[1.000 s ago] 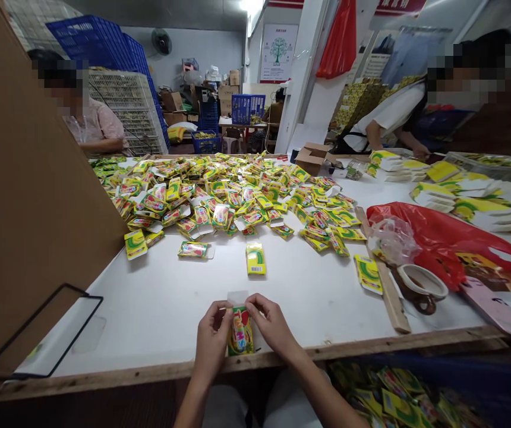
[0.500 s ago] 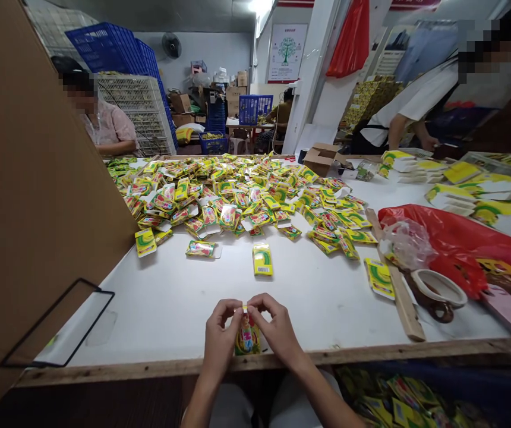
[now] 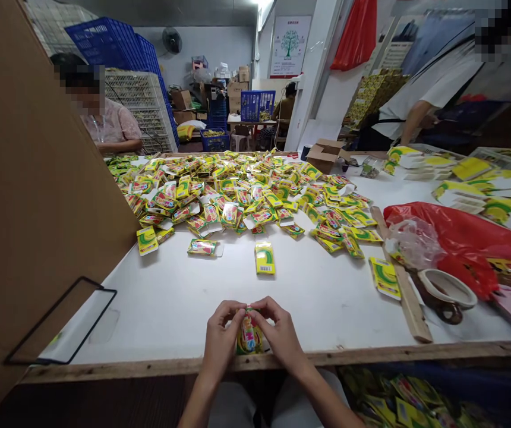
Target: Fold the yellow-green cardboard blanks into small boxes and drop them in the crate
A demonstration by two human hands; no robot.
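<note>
Near the front edge of the white table, a small yellow, red and green crayon box (image 3: 249,340) stands between my two hands. My left hand (image 3: 224,333) pinches its top edge from the left, thumb and forefinger together. From the right, my right hand (image 3: 277,330) pinches the same top edge, its fingertips almost meeting the left ones. The top flap is mostly hidden under my fingers. Beyond my hands lies a single yellow box (image 3: 265,259) with a barcode, and to its left another box (image 3: 202,247) with a white flap sticking out.
A heap of small boxes (image 3: 237,190) covers the table's far side. Cardboard (image 3: 59,196) walls the left, with a black wire frame (image 3: 63,321) before it. On the right are a wooden strip (image 3: 409,303), a brown mug (image 3: 447,294) and a red bag (image 3: 469,238). Co-workers are behind.
The white flap seen at the box's top under my fingertips no longer shows. My hands stay at the same spot, and the view has shifted slightly.
</note>
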